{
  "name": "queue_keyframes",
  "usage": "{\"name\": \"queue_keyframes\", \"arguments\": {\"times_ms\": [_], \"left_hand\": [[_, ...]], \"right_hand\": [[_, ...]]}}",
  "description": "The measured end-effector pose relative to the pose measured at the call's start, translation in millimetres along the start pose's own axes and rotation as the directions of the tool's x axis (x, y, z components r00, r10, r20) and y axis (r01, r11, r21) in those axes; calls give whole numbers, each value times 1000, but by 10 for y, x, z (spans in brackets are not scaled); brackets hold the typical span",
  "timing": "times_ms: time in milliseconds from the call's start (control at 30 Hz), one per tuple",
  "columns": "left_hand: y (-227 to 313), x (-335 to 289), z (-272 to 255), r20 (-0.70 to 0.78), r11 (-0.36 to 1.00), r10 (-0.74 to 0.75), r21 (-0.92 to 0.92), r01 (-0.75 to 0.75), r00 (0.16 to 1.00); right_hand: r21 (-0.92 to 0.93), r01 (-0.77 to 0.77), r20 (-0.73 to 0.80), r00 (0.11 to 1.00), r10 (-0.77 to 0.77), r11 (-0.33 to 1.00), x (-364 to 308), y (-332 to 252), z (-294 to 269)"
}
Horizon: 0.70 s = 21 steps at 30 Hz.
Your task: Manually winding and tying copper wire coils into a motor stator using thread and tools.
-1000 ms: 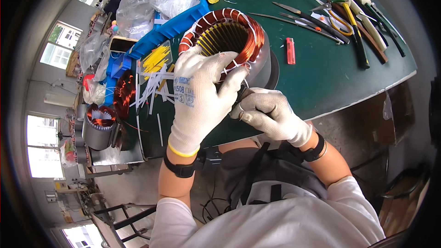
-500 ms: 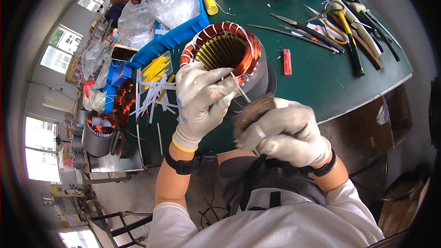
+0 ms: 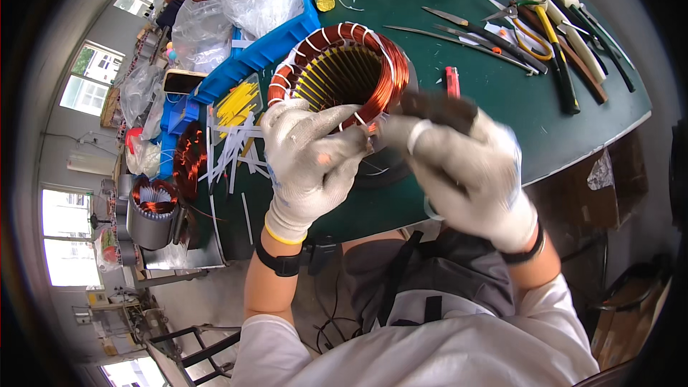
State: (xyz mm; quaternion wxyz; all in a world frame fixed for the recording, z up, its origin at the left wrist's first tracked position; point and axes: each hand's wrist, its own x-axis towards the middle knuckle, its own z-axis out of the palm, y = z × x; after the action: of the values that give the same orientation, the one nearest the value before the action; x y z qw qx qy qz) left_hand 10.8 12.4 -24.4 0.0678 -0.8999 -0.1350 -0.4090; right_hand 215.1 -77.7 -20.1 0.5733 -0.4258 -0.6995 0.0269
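Observation:
A motor stator (image 3: 398, 116) stands upright on the green table, its copper winding (image 3: 390, 72) laced with white cord and yellow slot strips lining the inside. At its front rim, my gloved left hand (image 3: 308, 154) is closed, thumb and fingers pinching the lower edge of the winding. My gloved right hand (image 3: 469, 172) is just right of it, smeared by motion. Its fingers wrap round a dark brown flat piece (image 3: 437, 109), too blurred to name its kind. The right fingertips come close to the left ones by the winding; whether they also hold the cord is hidden.
Scissors (image 3: 512, 11), a hammer and several long tools lie at the right. A red lighter (image 3: 452, 82) is behind my right hand. Yellow strips (image 3: 238, 106) and white strips (image 3: 233, 154) lie left, near blue bins (image 3: 251, 61) with plastic bags. Another wound stator (image 3: 152, 211) stands far left.
My right hand has moved up and to the right with the brown piece, its fingertips now nearer the winding. My left hand stays at the stator's rim.

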Motion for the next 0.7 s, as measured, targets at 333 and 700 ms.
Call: {"name": "queue_keyframes", "arguments": {"times_ms": [333,700], "left_hand": [[25,-50,9,-39,959,-237,-167,227,971],[-12,-65,-64,-25,997,-51,-62,49,998]], "right_hand": [[-249,592,276,802,-530,766,217,486,98],[26,94,127,987,-97,995,142,115,-23]]}}
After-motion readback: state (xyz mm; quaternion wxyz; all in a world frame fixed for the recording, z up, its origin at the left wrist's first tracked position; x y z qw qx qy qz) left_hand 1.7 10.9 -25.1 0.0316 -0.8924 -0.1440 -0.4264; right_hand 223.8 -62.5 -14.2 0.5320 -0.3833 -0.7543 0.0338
